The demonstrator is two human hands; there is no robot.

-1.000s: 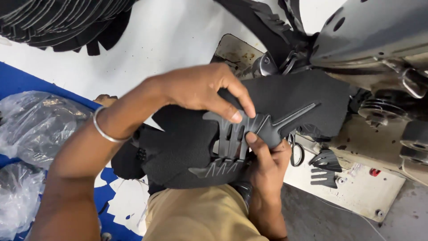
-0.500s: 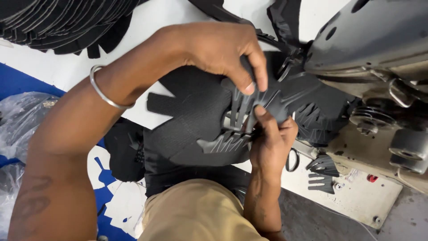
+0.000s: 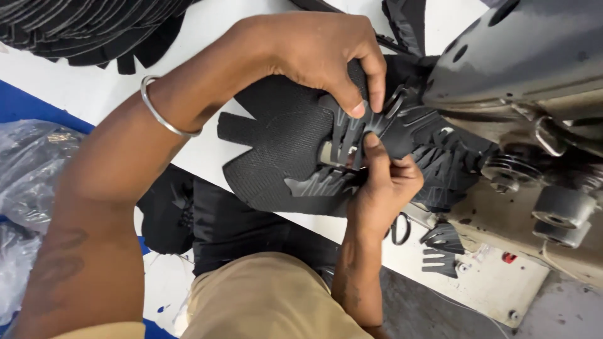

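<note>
Where hands (image 3: 352, 94) press, shoe upper (image 3: 282, 144) half-hidden.

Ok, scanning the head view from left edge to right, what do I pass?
Crumpled clear plastic bags → silver metal bangle on the left wrist → black mesh fabric shoe upper → right hand pinching its grey finned overlay → grey metal sewing machine.

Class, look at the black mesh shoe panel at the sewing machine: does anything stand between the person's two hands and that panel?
Nothing visible does. The left hand presses its fingertips on the grey finned overlay lying on the black mesh panel. The right hand pinches the same overlay from below. Both hands touch the work directly, beside the sewing machine.
</note>
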